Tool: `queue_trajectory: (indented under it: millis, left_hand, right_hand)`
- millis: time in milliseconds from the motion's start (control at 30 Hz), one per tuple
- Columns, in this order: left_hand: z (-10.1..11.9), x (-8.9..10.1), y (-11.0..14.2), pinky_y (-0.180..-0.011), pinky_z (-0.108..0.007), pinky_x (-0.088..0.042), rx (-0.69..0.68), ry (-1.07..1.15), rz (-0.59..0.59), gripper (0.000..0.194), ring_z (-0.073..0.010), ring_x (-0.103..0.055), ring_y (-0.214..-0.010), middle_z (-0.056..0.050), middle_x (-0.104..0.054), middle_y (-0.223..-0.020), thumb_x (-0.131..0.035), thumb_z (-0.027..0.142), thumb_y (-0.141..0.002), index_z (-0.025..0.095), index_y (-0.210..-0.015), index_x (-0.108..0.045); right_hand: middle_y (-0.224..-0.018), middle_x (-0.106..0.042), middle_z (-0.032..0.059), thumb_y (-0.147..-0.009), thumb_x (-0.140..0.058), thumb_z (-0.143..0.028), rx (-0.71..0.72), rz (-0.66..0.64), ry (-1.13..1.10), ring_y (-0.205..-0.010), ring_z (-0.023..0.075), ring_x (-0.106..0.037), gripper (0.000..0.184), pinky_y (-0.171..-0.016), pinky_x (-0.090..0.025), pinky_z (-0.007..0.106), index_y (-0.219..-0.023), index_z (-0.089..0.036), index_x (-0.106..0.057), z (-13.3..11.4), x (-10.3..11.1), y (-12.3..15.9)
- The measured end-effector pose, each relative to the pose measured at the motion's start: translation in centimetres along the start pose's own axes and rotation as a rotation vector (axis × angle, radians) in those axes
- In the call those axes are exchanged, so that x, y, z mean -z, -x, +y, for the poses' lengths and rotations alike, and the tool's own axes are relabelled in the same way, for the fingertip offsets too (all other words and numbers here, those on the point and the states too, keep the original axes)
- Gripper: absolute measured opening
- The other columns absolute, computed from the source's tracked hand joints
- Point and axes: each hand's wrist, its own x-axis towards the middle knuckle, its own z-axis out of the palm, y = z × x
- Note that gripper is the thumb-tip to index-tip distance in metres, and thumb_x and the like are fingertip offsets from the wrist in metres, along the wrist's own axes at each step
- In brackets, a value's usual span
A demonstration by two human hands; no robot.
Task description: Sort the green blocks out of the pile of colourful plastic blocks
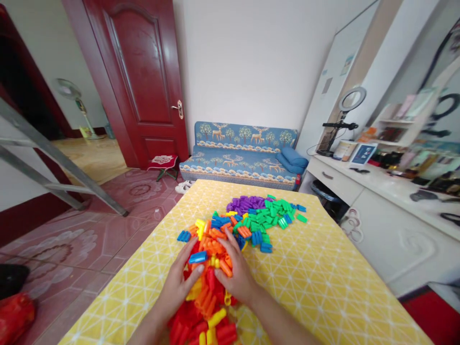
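My left hand (181, 275) rests at the left side of a heap of plastic building blocks, its thumb and fingers apart. Across from it, my right hand (239, 275) lies along the heap's right side, fingers spread and touching the orange blocks (214, 247). Between the two hands a blue block (198, 258) lies on top, close to my left fingers. Red blocks (185, 321) and a few yellow blocks (217, 317) lie nearer to me, between my forearms. Some blocks under my palms are hidden.
Beyond my hands, purple blocks (247, 204) and green blocks (273, 214) form separate piles, with blue blocks (257, 238) scattered around. A yellow patterned cloth (312, 287) covers the table. Behind stands a blue sofa (233, 160); a white dresser (388, 211) is on the right.
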Motion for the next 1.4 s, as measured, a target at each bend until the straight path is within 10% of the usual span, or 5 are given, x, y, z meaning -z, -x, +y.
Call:
queue_trajectory:
  millis: [167,333,567,900,1400]
  left_hand:
    - [0.5,0.9,-4.3,-0.107,-0.044,-0.039,-0.081,0.014,-0.02,0.045,-0.0272,-0.053,-0.123,-0.01,-0.06,-0.129,-0.047,0.045,-0.09,0.021,-0.126,-0.06]
    - [-3.5,0.3,-7.5,-0.11,-0.051,-0.033,0.001,-0.272,0.224,0.053,-0.0305,-0.045,-0.129,-0.013,-0.054,-0.135,-0.053,0.051,-0.085,0.02,-0.128,-0.057]
    - [-7.6,-0.5,-7.3,-0.109,-0.054,-0.034,0.07,-0.271,0.107,0.048,-0.0302,-0.048,-0.127,-0.004,-0.059,-0.132,-0.047,0.052,-0.087,0.03,-0.129,-0.056]
    - [-7.5,-0.3,-7.2,-0.108,-0.054,-0.037,0.051,-0.323,0.073,0.047,-0.0308,-0.047,-0.128,0.0,-0.057,-0.135,-0.048,0.052,-0.086,0.037,-0.13,-0.055]
    - [-3.9,-2.5,-10.9,-0.114,-0.052,-0.025,0.024,-0.112,-0.038,0.053,-0.0278,-0.033,-0.139,-0.008,-0.039,-0.15,-0.045,0.05,-0.09,0.027,-0.138,-0.048]
  right_hand:
    - [-0.143,-0.047,0.0064,-0.079,-0.063,-0.047,-0.013,-0.262,-0.098,-0.119,0.0279,-0.054,0.072,-0.098,-0.045,0.043,-0.144,-0.029,-0.038,0.3,5.3,-4.1]
    - [-0.111,-0.069,0.0076,-0.088,-0.046,-0.055,-0.129,0.18,0.223,-0.11,0.0276,-0.059,0.045,-0.098,-0.043,0.044,-0.105,-0.023,-0.072,8.2,14.7,-10.4]
    - [-0.114,-0.068,0.0152,-0.08,-0.05,-0.062,-0.454,0.304,0.469,-0.115,0.0347,-0.056,0.055,-0.1,-0.037,0.053,-0.1,-0.017,-0.073,20.8,25.8,-15.3]
    - [-0.096,-0.074,0.0072,-0.071,-0.063,-0.065,-0.369,-0.048,0.323,-0.097,0.0282,-0.064,0.048,-0.095,-0.044,0.042,-0.087,-0.022,-0.076,25.6,18.7,-23.0]
    - [-0.104,-0.069,0.0049,-0.086,-0.049,-0.058,-0.246,-0.161,0.252,-0.099,0.0263,-0.061,0.045,-0.09,-0.045,0.039,-0.105,-0.024,-0.072,13.4,10.3,-12.9]
